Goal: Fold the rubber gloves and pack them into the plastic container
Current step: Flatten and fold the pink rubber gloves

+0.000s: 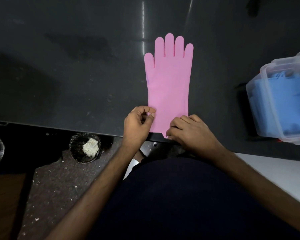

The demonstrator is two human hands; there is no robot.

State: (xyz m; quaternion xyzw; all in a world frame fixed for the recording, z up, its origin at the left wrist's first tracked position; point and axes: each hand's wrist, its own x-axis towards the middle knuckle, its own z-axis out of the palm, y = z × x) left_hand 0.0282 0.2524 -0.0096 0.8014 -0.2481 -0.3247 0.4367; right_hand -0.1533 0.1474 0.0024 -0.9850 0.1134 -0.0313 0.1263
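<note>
A flat pink rubber glove (168, 84) is lying left of the clear plastic container (282, 101); left hand (137, 123) and right hand (189, 130) are pinching its limp, probably grippy cuff.

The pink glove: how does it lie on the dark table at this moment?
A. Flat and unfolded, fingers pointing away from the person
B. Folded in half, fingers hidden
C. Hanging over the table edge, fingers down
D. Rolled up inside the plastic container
A: the pink glove lies spread flat on the table, all five fingers visible at the far end, while both hands hold its cuff at the near edge.
</note>
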